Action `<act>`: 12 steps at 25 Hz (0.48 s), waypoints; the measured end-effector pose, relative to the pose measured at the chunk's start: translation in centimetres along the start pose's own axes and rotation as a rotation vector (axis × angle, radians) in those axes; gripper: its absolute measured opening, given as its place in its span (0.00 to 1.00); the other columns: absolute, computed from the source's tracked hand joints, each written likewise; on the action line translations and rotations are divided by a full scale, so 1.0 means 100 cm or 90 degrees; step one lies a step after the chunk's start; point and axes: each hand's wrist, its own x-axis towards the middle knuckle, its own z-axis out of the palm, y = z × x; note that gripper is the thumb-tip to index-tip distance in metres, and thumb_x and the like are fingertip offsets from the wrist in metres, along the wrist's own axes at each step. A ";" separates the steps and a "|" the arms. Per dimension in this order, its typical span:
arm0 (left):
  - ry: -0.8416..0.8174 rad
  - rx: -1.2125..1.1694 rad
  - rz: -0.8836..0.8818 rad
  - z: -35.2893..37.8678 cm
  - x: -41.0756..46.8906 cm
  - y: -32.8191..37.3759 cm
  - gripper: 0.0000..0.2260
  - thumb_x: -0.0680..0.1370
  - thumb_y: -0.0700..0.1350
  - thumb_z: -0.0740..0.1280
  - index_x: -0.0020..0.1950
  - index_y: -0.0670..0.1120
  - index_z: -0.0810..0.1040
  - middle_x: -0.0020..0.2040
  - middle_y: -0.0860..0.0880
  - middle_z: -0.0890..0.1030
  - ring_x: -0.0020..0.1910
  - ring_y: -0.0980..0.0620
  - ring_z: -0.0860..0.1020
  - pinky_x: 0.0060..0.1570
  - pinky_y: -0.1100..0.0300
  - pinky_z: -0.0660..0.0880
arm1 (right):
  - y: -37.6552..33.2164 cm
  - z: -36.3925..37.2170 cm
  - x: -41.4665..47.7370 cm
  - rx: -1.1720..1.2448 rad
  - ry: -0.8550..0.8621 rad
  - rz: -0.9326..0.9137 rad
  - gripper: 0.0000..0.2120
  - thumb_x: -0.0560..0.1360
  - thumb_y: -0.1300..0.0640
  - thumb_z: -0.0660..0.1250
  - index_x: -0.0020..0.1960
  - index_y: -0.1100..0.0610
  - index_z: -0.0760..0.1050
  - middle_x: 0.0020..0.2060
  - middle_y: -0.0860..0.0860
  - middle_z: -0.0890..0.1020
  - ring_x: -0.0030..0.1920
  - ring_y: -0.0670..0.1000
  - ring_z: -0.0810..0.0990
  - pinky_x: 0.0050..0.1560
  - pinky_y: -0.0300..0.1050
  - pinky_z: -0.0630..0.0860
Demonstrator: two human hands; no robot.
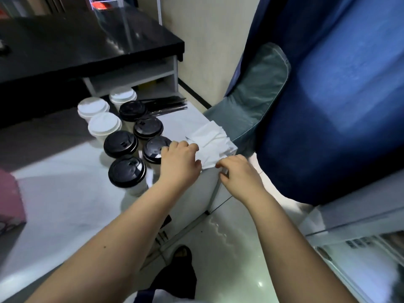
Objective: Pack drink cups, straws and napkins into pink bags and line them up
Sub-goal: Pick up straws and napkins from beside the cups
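Napkin step for me now: both arms reach forward to the napkins (211, 142), stacked right at the corner of the table (65, 193). My left hand (178, 160) curls its fingers over the stack's near edge and holds it down. My right hand (239, 174), just beside it, pinches a sheet's edge between thumb and forefinger. The next move, I reckon, calls for peeling a few sheets cleanly without dragging the pile off the corner. Cups (126, 171) stand just left of the left hand, straws (168, 104) lie beyond them, and the pink bag (9, 193) sits well off left.
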 end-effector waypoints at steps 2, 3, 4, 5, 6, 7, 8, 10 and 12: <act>-0.017 -0.003 0.006 0.007 0.037 -0.003 0.17 0.74 0.48 0.65 0.63 0.50 0.76 0.57 0.48 0.78 0.59 0.43 0.71 0.55 0.51 0.64 | 0.004 -0.007 0.035 -0.003 0.005 0.015 0.12 0.75 0.58 0.64 0.58 0.52 0.78 0.55 0.46 0.80 0.59 0.51 0.70 0.52 0.45 0.70; -0.038 0.004 0.007 0.014 0.052 -0.005 0.16 0.75 0.47 0.64 0.63 0.50 0.75 0.57 0.48 0.77 0.59 0.43 0.71 0.55 0.50 0.64 | 0.007 -0.009 0.052 0.001 0.005 0.028 0.12 0.75 0.58 0.64 0.58 0.51 0.78 0.56 0.46 0.79 0.59 0.51 0.70 0.52 0.45 0.70; -0.061 0.014 0.007 0.021 0.064 -0.007 0.16 0.75 0.47 0.64 0.63 0.50 0.75 0.58 0.48 0.77 0.59 0.43 0.70 0.55 0.50 0.64 | 0.010 -0.010 0.067 0.006 0.004 0.042 0.12 0.75 0.58 0.64 0.58 0.51 0.78 0.56 0.45 0.79 0.60 0.50 0.70 0.51 0.45 0.70; -0.078 0.017 0.009 0.030 0.073 -0.009 0.16 0.75 0.46 0.64 0.63 0.49 0.75 0.58 0.48 0.77 0.60 0.43 0.70 0.55 0.50 0.64 | 0.013 -0.010 0.081 0.010 0.002 0.054 0.12 0.75 0.58 0.64 0.58 0.51 0.77 0.56 0.45 0.79 0.60 0.50 0.70 0.51 0.45 0.70; -0.088 0.015 0.009 0.037 0.081 -0.010 0.16 0.75 0.46 0.64 0.62 0.49 0.75 0.58 0.48 0.77 0.60 0.43 0.70 0.56 0.50 0.64 | 0.017 -0.009 0.093 0.013 -0.003 0.063 0.12 0.76 0.59 0.64 0.58 0.51 0.77 0.56 0.44 0.79 0.60 0.49 0.69 0.51 0.44 0.70; -0.094 0.010 0.008 0.043 0.088 -0.009 0.16 0.75 0.45 0.63 0.62 0.49 0.75 0.58 0.47 0.76 0.59 0.43 0.70 0.56 0.50 0.64 | 0.022 -0.008 0.104 0.015 -0.011 0.069 0.12 0.76 0.59 0.64 0.58 0.51 0.77 0.56 0.44 0.79 0.60 0.49 0.69 0.50 0.44 0.69; -0.098 0.004 0.003 0.046 0.095 -0.008 0.16 0.75 0.45 0.63 0.62 0.49 0.75 0.58 0.47 0.76 0.59 0.43 0.70 0.55 0.50 0.64 | 0.026 -0.006 0.113 0.017 -0.021 0.073 0.11 0.76 0.59 0.64 0.58 0.51 0.77 0.56 0.44 0.79 0.60 0.49 0.69 0.51 0.44 0.69; -0.098 0.003 -0.003 0.049 0.107 -0.006 0.16 0.74 0.45 0.64 0.62 0.48 0.75 0.57 0.47 0.77 0.59 0.43 0.70 0.55 0.50 0.64 | 0.036 -0.003 0.130 0.012 -0.036 0.065 0.12 0.76 0.59 0.65 0.58 0.51 0.77 0.55 0.45 0.79 0.60 0.50 0.70 0.51 0.45 0.69; -0.099 0.015 -0.022 0.052 0.123 -0.004 0.16 0.74 0.45 0.64 0.62 0.48 0.75 0.57 0.47 0.77 0.59 0.43 0.70 0.54 0.50 0.64 | 0.047 0.001 0.154 0.005 -0.046 0.042 0.12 0.76 0.58 0.65 0.58 0.51 0.77 0.55 0.46 0.79 0.60 0.50 0.70 0.50 0.44 0.67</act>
